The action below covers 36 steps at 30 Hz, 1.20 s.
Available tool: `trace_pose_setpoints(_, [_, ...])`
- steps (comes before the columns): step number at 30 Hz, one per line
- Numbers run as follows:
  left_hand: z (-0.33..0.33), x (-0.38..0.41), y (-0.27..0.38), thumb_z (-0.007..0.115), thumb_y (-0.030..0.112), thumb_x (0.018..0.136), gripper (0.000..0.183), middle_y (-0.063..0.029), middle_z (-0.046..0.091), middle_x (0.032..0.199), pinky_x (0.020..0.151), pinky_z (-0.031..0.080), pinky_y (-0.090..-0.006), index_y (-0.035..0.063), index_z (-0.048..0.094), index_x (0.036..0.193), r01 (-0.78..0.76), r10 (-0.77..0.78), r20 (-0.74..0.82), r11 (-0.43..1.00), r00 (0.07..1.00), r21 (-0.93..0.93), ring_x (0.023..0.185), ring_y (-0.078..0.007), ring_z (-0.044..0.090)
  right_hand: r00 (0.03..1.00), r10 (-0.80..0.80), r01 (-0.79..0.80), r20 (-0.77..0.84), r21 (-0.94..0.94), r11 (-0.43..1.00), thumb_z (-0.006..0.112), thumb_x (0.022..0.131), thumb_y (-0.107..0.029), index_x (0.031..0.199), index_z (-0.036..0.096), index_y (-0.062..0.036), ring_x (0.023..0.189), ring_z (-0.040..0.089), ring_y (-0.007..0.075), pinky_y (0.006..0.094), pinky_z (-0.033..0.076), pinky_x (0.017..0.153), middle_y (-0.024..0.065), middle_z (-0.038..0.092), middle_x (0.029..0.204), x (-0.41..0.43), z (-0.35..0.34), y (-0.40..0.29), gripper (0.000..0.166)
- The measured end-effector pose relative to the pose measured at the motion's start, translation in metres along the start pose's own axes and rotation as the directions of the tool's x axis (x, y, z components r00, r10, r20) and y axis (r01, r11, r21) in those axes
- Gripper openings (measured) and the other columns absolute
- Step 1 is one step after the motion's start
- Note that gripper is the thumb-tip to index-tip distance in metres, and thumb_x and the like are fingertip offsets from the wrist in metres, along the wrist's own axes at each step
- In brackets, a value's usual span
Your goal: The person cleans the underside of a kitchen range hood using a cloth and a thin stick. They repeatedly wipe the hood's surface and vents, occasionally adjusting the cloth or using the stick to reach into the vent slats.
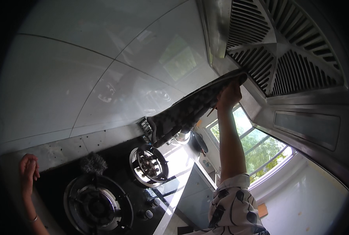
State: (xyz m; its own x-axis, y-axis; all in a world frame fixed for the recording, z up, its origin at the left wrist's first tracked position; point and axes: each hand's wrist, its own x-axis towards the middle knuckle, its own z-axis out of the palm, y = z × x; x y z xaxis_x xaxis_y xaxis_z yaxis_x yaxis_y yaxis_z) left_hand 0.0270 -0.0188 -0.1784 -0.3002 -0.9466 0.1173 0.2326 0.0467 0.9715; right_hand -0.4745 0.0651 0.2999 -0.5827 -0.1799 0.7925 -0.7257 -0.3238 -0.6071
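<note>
My right hand (229,94), arm raised, grips the upper end of a dark checkered cloth (180,120). The cloth stretches from just under the slatted range hood (268,69) down along the wall, its lower end near the small gas burner (148,166). What part of the hood the cloth touches, I cannot tell. Low at the left, my left hand (29,169) is beside the black glass gas cooktop (54,188), fingers loosely bent, with nothing seen in it. A grey wire scouring pad (94,164) lies behind the large gas burner (98,205).
White wall panels (139,67) rise behind the cooktop. Two control knobs (152,208) are at its front edge. Beyond the cloth are a shiny round pot (182,137), a dark pan (199,142) and a bright barred window (262,149). A speckled ledge (74,148) runs behind the cooktop.
</note>
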Motion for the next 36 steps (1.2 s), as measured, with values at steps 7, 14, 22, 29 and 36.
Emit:
trace_pose_setpoints(7, [-0.003,-0.002,-0.005,0.051,0.029,0.095,0.02,0.0004,0.049,0.071,0.043,0.032,-0.0184,0.0088,0.054,0.094,0.035,-0.034,-0.028,0.999,0.999,0.015,0.05,-0.0044,0.043,0.986,-0.161,0.162,-0.034,0.041,0.986,0.053,0.097,-0.017,0.094,0.065,-0.0032,0.059,0.051,0.0074,0.0231,0.043,0.051,0.0002,0.056,0.071,0.01,0.008,0.007,0.018])
trace_pose_setpoints(14, [-0.002,0.002,-0.012,0.051,0.029,0.095,0.02,0.0012,0.048,0.071,0.043,0.032,-0.0181,0.0089,0.054,0.094,0.025,-0.025,-0.018,1.0,1.0,0.017,0.05,-0.0037,0.043,0.529,-0.819,0.844,0.222,-0.236,0.481,0.056,0.096,-0.026,0.101,0.061,0.0012,0.071,0.059,0.0146,0.0287,0.051,0.064,0.0077,0.063,0.08,0.021,0.031,-0.059,0.028])
trace_pose_setpoints(22, [0.002,-0.001,-0.005,0.053,0.028,0.094,0.021,0.0009,0.049,0.074,0.045,0.033,-0.0182,0.0078,0.056,0.095,0.005,-0.005,-0.021,1.0,1.0,0.0,0.052,-0.0041,0.044,0.961,-0.171,0.172,0.218,0.016,0.985,0.05,0.098,-0.037,0.094,0.061,-0.0106,0.033,0.031,0.0045,0.0218,0.022,0.031,-0.004,0.035,0.044,-0.055,0.025,-0.091,0.029])
trace_pose_setpoints(29, [0.001,0.005,0.003,0.056,0.028,0.094,0.02,0.0009,0.051,0.069,0.042,0.033,-0.0193,0.0075,0.057,0.092,0.024,-0.023,0.022,0.999,0.999,-0.044,0.049,-0.0042,0.045,0.95,-0.054,0.073,0.308,-0.052,0.996,0.05,0.099,-0.03,0.094,0.063,-0.0094,0.036,0.034,0.0058,0.0221,0.024,0.031,-0.0019,0.041,0.049,-0.091,-0.006,-0.018,0.024])
trace_pose_setpoints(36, [-0.004,-0.003,-0.008,0.054,0.032,0.094,0.023,0.0015,0.049,0.068,0.042,0.032,-0.0194,0.0085,0.055,0.094,0.001,-0.001,-0.033,1.0,0.999,-0.022,0.048,-0.0041,0.043,0.989,-0.016,0.011,0.145,0.033,0.999,0.056,0.095,-0.026,0.093,0.064,-0.008,0.036,0.038,0.007,0.024,0.027,0.032,-0.0034,0.047,0.054,-0.042,-0.005,-0.017,0.019])
